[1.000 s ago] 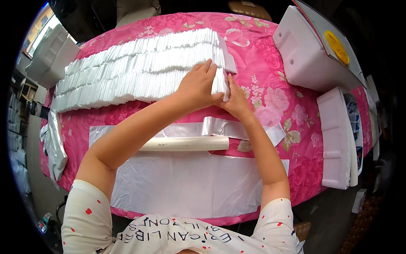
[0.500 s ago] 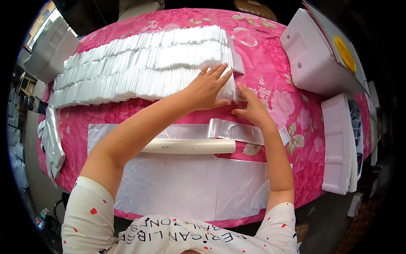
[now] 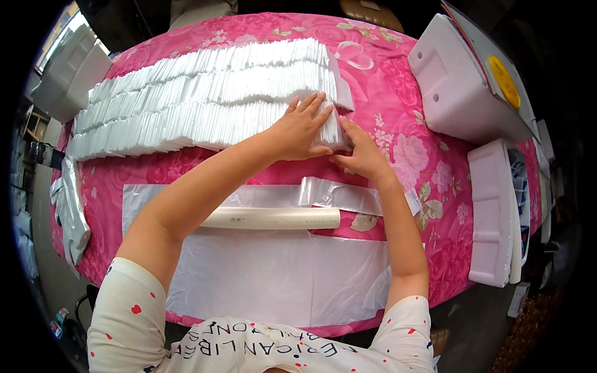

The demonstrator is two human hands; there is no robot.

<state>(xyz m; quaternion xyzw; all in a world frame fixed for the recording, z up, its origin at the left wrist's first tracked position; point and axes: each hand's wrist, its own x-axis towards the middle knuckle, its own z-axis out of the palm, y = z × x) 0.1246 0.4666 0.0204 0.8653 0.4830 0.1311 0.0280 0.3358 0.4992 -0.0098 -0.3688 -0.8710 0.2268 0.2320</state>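
Long rows of thin white folded sheets (image 3: pixel 155 127), packed upright on edge, fill the far left half of the table; I cannot tell their material. My left hand (image 3: pixel 300 132) lies over the right end of the nearest row, its fingers spread and pointing away from me. Against that row's end face rests my right hand (image 3: pixel 364 152), thumb apart from the stretched fingers, which touch the last sheets. Nearer to me, a cream plastic pipe (image 3: pixel 280 218) lies crosswise on a translucent plastic sheet (image 3: pixel 249 273). My left forearm hides the pipe's left part.
A pink flowered tablecloth (image 3: pixel 448 211) covers the table. White foam boxes (image 3: pixel 444 87) stand at the right, with a yellow ring-shaped thing (image 3: pixel 504 81) on the far one. Another foam box (image 3: pixel 65 81) is at the far left, and a crumpled plastic bag (image 3: pixel 71 214) hangs over the left edge.
My right hand has moved slightly left, closer against the end of the nearest row. The left hand stays on the sheets. The whole view has shifted a little.
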